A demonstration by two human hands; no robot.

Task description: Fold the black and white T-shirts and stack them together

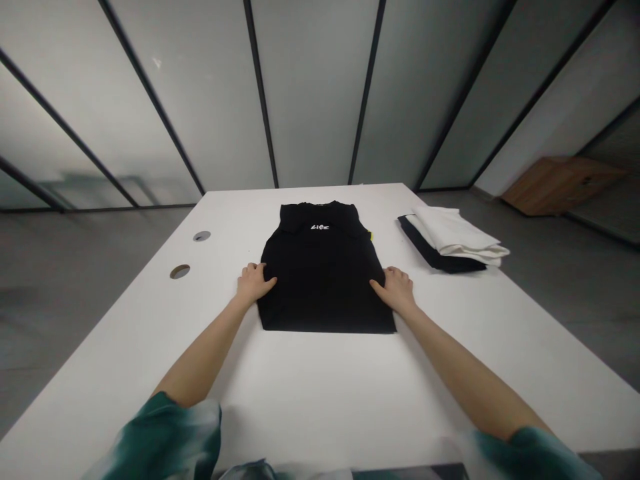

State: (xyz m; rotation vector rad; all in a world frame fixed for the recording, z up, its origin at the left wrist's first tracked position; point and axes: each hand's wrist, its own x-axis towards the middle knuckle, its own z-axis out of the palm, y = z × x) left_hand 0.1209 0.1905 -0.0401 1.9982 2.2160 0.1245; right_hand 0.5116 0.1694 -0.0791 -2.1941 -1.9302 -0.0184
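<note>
A black T-shirt [323,287] lies flat on the white table in front of me, its collar end away from me and its hem towards me. Small white lettering crosses its upper part, and a bit of yellow shows at its right edge. At the shirt's left side edge is my left hand [254,283], thumb on top of the cloth and fingers curled at the border. My right hand [397,288] grips the opposite edge in the same way. Cloth under the fingers is partly hidden.
On the right of the white table [320,387] sits a stack of folded cloth, white fabric [453,230] over black fabric [433,257]. Two round holes [180,271] mark the table's left side. Frosted panels stand behind, with a wooden cabinet [555,187] at the far right.
</note>
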